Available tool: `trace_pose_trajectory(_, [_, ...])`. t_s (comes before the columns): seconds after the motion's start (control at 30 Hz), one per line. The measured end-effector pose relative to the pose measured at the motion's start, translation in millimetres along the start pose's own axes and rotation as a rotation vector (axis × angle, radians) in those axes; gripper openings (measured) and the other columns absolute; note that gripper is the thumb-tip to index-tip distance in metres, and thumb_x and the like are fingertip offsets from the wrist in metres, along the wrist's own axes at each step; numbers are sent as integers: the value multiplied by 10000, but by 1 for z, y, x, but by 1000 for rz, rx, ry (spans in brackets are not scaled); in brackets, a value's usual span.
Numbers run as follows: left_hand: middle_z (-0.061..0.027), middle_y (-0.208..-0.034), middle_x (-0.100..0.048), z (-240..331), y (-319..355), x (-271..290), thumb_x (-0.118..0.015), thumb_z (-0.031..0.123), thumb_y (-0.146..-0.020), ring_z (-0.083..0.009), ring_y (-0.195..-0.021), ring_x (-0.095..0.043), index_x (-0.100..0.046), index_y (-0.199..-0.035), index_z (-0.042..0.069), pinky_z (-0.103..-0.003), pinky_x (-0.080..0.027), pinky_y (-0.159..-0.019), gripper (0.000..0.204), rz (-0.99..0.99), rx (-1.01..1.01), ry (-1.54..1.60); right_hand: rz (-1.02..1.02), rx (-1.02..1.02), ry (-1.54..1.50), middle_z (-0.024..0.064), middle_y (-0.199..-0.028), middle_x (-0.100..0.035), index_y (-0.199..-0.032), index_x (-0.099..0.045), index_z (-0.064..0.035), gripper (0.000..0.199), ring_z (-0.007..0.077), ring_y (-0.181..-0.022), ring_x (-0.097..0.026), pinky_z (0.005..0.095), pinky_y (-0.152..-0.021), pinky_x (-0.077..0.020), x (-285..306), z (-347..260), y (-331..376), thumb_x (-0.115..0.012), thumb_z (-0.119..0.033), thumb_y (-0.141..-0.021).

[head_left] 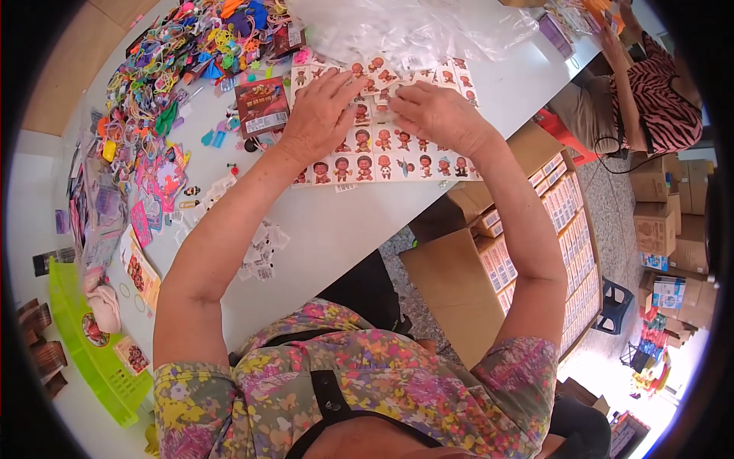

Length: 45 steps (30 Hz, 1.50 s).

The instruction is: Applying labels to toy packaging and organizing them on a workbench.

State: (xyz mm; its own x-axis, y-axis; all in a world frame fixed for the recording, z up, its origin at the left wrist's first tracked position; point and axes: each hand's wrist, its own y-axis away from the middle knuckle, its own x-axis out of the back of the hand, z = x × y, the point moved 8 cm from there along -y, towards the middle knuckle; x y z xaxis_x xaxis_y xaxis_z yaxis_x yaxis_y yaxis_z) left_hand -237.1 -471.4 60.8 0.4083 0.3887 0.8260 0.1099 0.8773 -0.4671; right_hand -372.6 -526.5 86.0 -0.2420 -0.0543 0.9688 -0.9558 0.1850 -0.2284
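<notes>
Printed sheets [394, 144] with rows of small cartoon figures lie on the white table in front of me. Resting on their left part is my left hand [325, 109], fingers stretched out and lying flat. My right hand [442, 116] is beside it, its fingers curled and drawn together over the paper. Whatever sits between those fingertips is hidden. A smaller piece of printed paper [380, 79] shows between the two hands. Just left of my left hand is a dark red packet [262, 105] with a white label.
A heap of colourful trinkets [195, 57] covers the table's far left. Clear plastic bags [428, 29] lie beyond the sheets. Small white packets [261, 249] sit near my left forearm. An open carton [572, 249] of small boxes stands at right; another person [650, 99] sits beyond.
</notes>
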Motion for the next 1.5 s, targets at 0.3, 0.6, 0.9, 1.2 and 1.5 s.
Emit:
trace_pose_trajectory(0.3, [10,-1442,-454,-5,-1,-8,-427,299,-964,-274,-1313,-382,-568,-1313,193,-443,-288,-1059,392,-107,53,-46,163,-102,212,20,-988,-615,-1029,-615,-94,316,200,-877,-614,311,-661,-547,-5,-13,-7,-656,-59,-718])
trace_pose_trajectory(0.6, [23,-1479,-415,-9,-3,-13,-368,316,-964,-268,-1328,-363,-566,-1325,193,-439,-254,-1073,429,-149,65,-10,325,-30,321,8,-826,-542,-915,-564,-103,218,158,-764,-578,286,-605,-507,-9,-21,-15,-644,-97,-712])
trace_pose_trajectory(0.9, [-2,-1490,-395,-6,-4,-14,-340,293,-957,-312,-1346,-340,-516,-1361,261,-458,-267,-1069,441,-178,51,-68,191,260,395,29,-791,-533,-887,-521,-83,169,171,-748,-612,295,-608,-519,-15,-21,-20,-614,-127,-752])
trace_pose_trajectory(1.2, [-19,-1492,-391,-4,-2,-15,-344,279,-955,-318,-1342,-343,-496,-1375,256,-460,-266,-1065,448,-169,20,-140,381,182,114,22,-775,-574,-867,-600,-85,202,186,-683,-581,308,-553,-489,2,-33,-1,-720,-142,-715])
trace_pose_trajectory(1.5, [-57,-1409,-488,27,-1,25,-644,306,-808,-324,-1312,-365,-606,-1258,136,-465,-269,-1076,482,40,-199,160,497,-209,-191,103,-695,-581,-907,-636,-43,185,272,-608,-583,371,-524,-454,27,-18,19,-729,-156,-796])
